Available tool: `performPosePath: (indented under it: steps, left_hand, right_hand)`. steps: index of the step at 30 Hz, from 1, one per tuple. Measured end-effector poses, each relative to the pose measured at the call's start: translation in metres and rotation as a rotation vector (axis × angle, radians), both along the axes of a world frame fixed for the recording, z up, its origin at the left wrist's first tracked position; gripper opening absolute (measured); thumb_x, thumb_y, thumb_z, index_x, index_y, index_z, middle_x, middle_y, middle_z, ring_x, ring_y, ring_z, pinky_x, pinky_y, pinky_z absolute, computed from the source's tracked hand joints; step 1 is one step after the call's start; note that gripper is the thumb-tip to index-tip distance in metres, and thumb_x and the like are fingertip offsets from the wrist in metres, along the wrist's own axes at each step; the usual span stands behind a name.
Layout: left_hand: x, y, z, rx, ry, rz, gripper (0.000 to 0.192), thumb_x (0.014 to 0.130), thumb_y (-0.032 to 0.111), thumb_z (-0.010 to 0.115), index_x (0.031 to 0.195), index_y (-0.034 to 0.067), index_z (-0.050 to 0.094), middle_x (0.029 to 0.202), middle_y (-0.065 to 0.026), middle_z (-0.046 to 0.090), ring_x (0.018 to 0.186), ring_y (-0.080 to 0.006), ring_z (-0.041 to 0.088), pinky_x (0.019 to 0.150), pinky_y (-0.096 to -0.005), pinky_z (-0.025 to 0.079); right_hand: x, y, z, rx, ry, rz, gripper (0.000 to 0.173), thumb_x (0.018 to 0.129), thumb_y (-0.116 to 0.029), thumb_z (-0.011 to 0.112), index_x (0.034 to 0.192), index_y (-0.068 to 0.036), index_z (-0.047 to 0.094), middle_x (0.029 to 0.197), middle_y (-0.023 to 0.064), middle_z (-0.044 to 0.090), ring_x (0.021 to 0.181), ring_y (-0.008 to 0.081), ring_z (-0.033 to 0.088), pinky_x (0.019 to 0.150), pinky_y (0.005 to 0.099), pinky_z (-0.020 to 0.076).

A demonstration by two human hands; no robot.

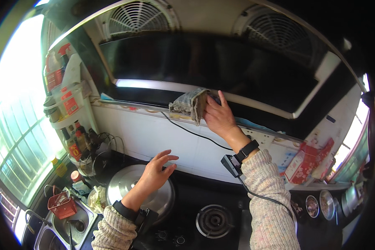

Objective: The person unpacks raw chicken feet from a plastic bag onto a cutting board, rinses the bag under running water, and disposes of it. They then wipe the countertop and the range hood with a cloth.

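Note:
My right hand (218,117) grips a folded grey cloth (189,101) and presses it against the lower edge of a black range hood (190,62). The cloth hangs over the hood's front ledge, and part of it is hidden behind my fingers. My left hand (159,170) holds nothing and hovers with its fingers apart. Below it, a large metal lid (125,181) covers the left side of the black stove top, partly hidden by my forearm. The bare gas burner (215,220) lies between my two arms.
A double steel sink (92,215) with a red basket (62,204) is at the lower left. Bottles crowd a corner rack (62,122). A black cable (190,131) hangs across the white wall. Metal bowls (327,203) stand at the right, below a red box (301,162).

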State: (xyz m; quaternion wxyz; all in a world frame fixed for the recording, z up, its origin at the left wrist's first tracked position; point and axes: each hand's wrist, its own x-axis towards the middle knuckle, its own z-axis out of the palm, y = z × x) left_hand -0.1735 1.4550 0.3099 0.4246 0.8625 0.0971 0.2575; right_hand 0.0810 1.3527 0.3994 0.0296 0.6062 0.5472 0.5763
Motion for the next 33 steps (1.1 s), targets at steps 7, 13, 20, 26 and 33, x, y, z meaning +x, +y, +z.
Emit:
performPosePath:
  steps: [7, 13, 20, 26, 33]
  left_hand:
    - [0.059, -0.069, -0.002, -0.036, -0.087, -0.189, 0.025, 0.087, 0.019, 0.061, 0.112, 0.014, 0.063, 0.132, -0.0162, 0.048, 0.117, -0.0341, 0.051, 0.093, -0.0381, 0.045]
    - [0.081, -0.116, -0.007, 0.015, -0.054, -0.25, 0.026, 0.087, 0.021, 0.06, 0.113, 0.014, 0.063, 0.133, -0.016, 0.047, 0.117, -0.0337, 0.051, 0.094, -0.038, 0.045]
    - [0.083, -0.14, -0.014, 0.028, 0.015, -0.282, 0.028, 0.089, 0.017, 0.057, 0.117, 0.014, 0.06, 0.137, -0.0125, 0.044, 0.122, -0.0271, 0.048, 0.096, -0.038, 0.043]
    - [0.091, -0.154, -0.021, -0.011, -0.002, -0.288, 0.027, 0.088, 0.022, 0.06, 0.113, 0.014, 0.062, 0.13, -0.016, 0.05, 0.114, -0.0305, 0.054, 0.087, -0.0352, 0.047]
    - [0.109, -0.173, -0.012, -0.029, -0.003, -0.38, 0.027, 0.09, 0.024, 0.058, 0.116, 0.015, 0.061, 0.135, -0.0151, 0.045, 0.119, -0.0304, 0.05, 0.093, -0.0385, 0.044]
  right_hand:
    - [0.036, -0.125, 0.0, 0.079, 0.083, -0.143, 0.032, 0.077, -0.014, 0.057, 0.108, -0.017, 0.065, 0.118, -0.0044, 0.057, 0.127, 0.0159, 0.039, 0.112, 0.0538, 0.0176]
    - [0.066, -0.219, -0.004, 0.183, 0.08, -0.26, 0.037, 0.078, -0.013, 0.056, 0.115, -0.014, 0.061, 0.123, 0.0002, 0.056, 0.127, 0.0186, 0.041, 0.112, 0.051, 0.0194]
    - [0.101, -0.318, -0.026, 0.354, 0.293, -0.33, 0.038, 0.081, -0.012, 0.055, 0.119, -0.011, 0.057, 0.128, 0.0088, 0.053, 0.127, 0.0211, 0.04, 0.108, 0.0422, 0.0279]
    - [0.097, -0.388, -0.006, 0.733, 0.451, -0.261, 0.03, 0.09, -0.015, 0.051, 0.117, -0.004, 0.055, 0.114, 0.0201, 0.059, 0.108, 0.0324, 0.056, 0.094, 0.0442, 0.0411]
    - [0.091, -0.31, 0.115, 0.835, -0.073, -0.084, 0.05, 0.091, -0.033, 0.052, 0.134, -0.01, 0.042, 0.129, 0.0241, 0.048, 0.117, 0.0406, 0.048, 0.095, 0.0528, 0.0375]
